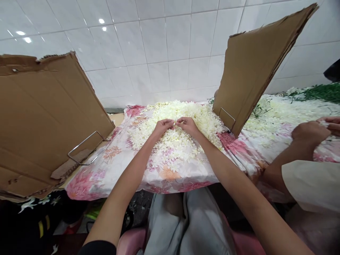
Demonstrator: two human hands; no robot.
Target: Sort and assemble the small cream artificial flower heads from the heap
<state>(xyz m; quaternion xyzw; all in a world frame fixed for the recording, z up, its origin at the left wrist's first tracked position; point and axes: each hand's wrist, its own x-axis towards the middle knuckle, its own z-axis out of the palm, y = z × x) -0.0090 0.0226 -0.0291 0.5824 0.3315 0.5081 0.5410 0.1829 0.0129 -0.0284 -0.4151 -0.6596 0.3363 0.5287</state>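
Observation:
Over a heap of small white flowers (204, 118) on a floral-print cloth (170, 173), my two hands come together with their fingertips nearly touching. My left hand (164, 126) is closed in a pinch, its thumb and forefinger pointing right. Facing it, my right hand (187, 124) also pinches. A tiny pale flower (174, 123) shows between the fingertips of both hands; its details are too small to make out. Loose blossoms lie scattered on the cloth below my wrists.
Cardboard panels with wire supports stand upright: a left panel (45, 117) and a right panel (257, 67). Behind is a white tiled wall (177, 42). Beyond the right panel, another person's hands (310, 134) work near more flowers (281, 117) and green stems (322, 93).

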